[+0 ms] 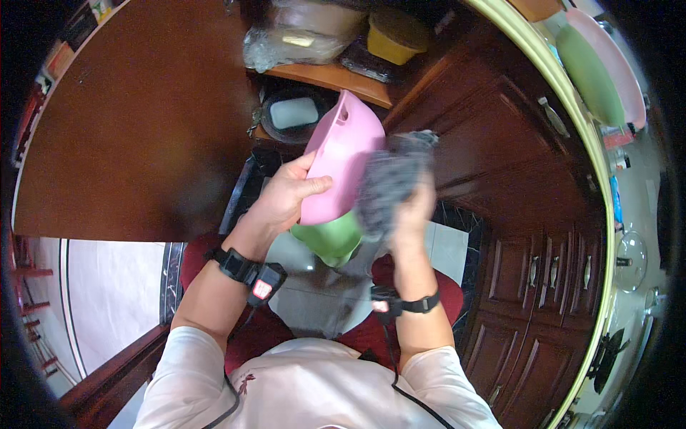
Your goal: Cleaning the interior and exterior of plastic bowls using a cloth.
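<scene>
My left hand (295, 190) grips a pink plastic basin (348, 155) by its edge, thumb on one face, and the basin is tilted on its side. In my right hand (415, 209) is a dark grey cloth (388, 182), blurred, at the basin's right side. Whether the cloth touches the basin cannot be told. Below the pink basin, between my knees, a green plastic basin (329, 238) is partly hidden by it.
Ahead, an open cabinet holds a wooden shelf (332, 83), a yellow container (396, 37) and a lidded container (293, 112). A large brown door panel (134, 118) stands at left. Closed cabinet doors (509, 268) and a countertop with green and pink basins (592, 75) lie at right.
</scene>
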A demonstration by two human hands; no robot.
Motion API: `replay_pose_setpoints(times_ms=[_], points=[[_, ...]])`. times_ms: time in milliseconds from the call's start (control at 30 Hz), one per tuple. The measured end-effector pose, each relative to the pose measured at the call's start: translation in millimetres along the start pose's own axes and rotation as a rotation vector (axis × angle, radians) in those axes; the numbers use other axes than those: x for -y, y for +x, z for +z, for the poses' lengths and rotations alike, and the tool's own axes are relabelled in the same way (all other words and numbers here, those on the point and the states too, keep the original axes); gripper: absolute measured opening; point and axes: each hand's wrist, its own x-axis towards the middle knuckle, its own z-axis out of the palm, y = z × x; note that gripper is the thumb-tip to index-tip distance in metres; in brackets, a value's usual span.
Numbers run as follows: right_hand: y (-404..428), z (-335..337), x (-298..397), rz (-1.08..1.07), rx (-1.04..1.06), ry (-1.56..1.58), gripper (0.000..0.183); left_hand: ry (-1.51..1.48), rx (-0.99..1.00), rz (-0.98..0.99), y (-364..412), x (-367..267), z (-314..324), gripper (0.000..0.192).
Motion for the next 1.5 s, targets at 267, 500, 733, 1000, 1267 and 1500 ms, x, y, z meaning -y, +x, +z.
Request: replay_pose_setpoints(times_ms=[267,500,733,1000,1267,1500], points=[[32,30,-64,0.19,-0.199,0.125,0.05,0.28,0.023,-0.084,-9,18,11,0.044],[10,48,-46,0.439,-0.207,0.702,0.036,0.524,-0.025,-0.176,-9,16,6,0.049],[-45,35,-22,0.133,-0.081,0.235,0.042,0.066,0.251,-0.013,-12,8,4,0.045],[-63,29,-4,-0.389,0.35,-0.541,0.058,-0.103,-0.266,-0.1,2,9,6,0.027],[-40,10,-1,-0.071,-0.213,-0.092,0.056,0.131,-0.203,0.021,8,7,-13,0.037],[-30,40,-20,-0.294,0.109,-0.574,0.051,0.29,-0.245,0.066,7,35,14,0.037]])
